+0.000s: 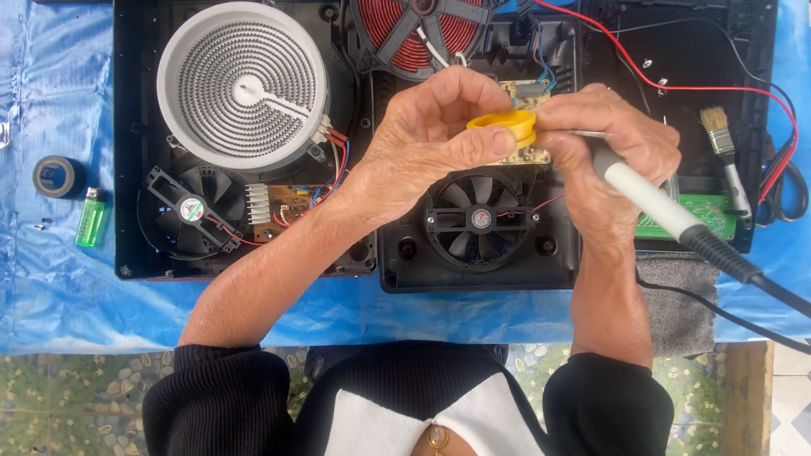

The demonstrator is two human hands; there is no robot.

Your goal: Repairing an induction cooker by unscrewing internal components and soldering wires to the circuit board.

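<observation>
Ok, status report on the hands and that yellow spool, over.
Left hand pinching yellow spool. Right hand gripping soldering iron, fingers at the spool. Both above the fan; nothing blocking.

**One head camera, looking straight down**

A single view, worn on the person's head, faces almost vertically down onto the worktop [51,279] under its blue sheet. It sits close: the forearms and black sleeves fill the lower half, and the chest lies at the bottom edge. The left hand [422,139] and right hand [612,156] meet near the centre of the frame, over the opened cooker [135,169], whose far edge is cut off at the top. Tiled floor [76,397] shows along the near edge. There is no second view to overlap with
</observation>
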